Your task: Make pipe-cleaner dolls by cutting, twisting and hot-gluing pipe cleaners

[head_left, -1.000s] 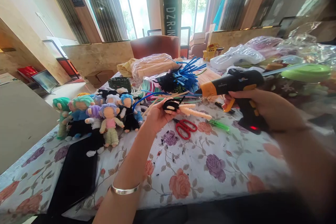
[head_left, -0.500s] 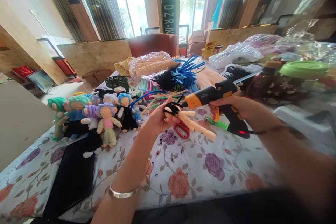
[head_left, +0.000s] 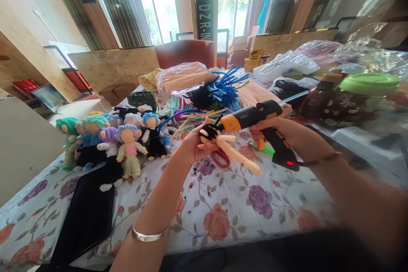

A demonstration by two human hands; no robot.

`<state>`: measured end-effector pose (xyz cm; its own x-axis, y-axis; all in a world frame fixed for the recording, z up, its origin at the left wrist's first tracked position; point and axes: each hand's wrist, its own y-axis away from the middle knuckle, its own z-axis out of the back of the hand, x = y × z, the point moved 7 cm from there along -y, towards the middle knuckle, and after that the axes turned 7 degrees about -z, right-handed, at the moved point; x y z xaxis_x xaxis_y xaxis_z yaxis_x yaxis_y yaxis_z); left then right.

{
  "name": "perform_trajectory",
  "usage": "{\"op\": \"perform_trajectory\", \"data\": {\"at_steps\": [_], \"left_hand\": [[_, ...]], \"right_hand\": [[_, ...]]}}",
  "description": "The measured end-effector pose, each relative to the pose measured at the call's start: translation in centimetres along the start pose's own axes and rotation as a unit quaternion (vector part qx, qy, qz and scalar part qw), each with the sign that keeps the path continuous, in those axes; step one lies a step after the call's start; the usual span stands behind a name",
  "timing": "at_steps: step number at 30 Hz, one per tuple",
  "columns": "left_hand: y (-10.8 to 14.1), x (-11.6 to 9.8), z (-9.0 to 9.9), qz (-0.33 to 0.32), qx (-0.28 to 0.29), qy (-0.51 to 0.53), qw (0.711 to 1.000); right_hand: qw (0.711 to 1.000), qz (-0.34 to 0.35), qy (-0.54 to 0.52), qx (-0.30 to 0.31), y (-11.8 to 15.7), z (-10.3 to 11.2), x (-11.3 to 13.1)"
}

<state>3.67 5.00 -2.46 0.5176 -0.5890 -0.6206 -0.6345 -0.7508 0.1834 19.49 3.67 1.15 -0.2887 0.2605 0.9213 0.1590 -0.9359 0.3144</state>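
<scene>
In my left hand [head_left: 193, 144] is a peach doll [head_left: 239, 157] with black strands on its head, its limbs pointing down to the right. My right hand [head_left: 276, 129] is closed round the grip of a black and orange glue gun [head_left: 248, 118], which shows a red light at its base. The gun's nozzle is at the doll's black hair; whether they touch is hard to tell. Red-handled scissors [head_left: 220, 158] lie on the flowered cloth just beneath the doll. A green transparent item [head_left: 267, 149] lies behind the gun's grip.
Several finished dolls [head_left: 129, 146] stand at the left, behind a black flat object [head_left: 87, 214]. Blue stems [head_left: 228, 89] and a bag of peach stems [head_left: 185, 78] lie at the back. A green-lidded container [head_left: 369, 84] and plastic bags [head_left: 287, 66] are at the right.
The glue gun and my right hand have shifted slightly left, toward the doll's head. My left hand keeps its hold on the doll, almost unmoved.
</scene>
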Motion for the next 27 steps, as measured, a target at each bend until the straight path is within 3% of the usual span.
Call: {"op": "perform_trajectory", "data": {"at_steps": [2, 6, 11, 16, 20, 23, 27], "left_hand": [[0.0, 0.0, 0.0, -0.001, 0.002, 0.008, 1.0], [-0.1, 0.0, 0.2, -0.002, -0.002, 0.023, 1.0], [-0.1, 0.1, 0.5, 0.005, -0.015, 0.052, 0.999], [-0.1, 0.1, 0.4, 0.01, -0.019, 0.077, 0.997], [0.0, 0.0, 0.3, 0.001, -0.023, 0.066, 0.998], [0.0, 0.0, 0.3, -0.003, -0.037, 0.05, 0.998], [0.1, 0.2, 0.4, 0.003, -0.048, 0.061, 0.997]], "right_hand": [[1.0, -0.022, -0.023, 0.001, 0.8, -0.3, -0.1], [0.997, 0.03, -0.048, -0.045, 1.8, 0.1, 0.6], [0.997, 0.006, -0.026, 0.075, -0.5, -0.2, -0.4], [0.994, 0.003, -0.029, 0.106, -1.1, -0.2, -0.5], [0.995, -0.002, -0.039, 0.092, 0.3, -0.8, 0.1], [0.998, 0.005, -0.061, 0.023, 0.9, -0.3, 0.7], [0.998, -0.046, -0.045, 0.027, 1.1, -0.7, 0.2]]}}
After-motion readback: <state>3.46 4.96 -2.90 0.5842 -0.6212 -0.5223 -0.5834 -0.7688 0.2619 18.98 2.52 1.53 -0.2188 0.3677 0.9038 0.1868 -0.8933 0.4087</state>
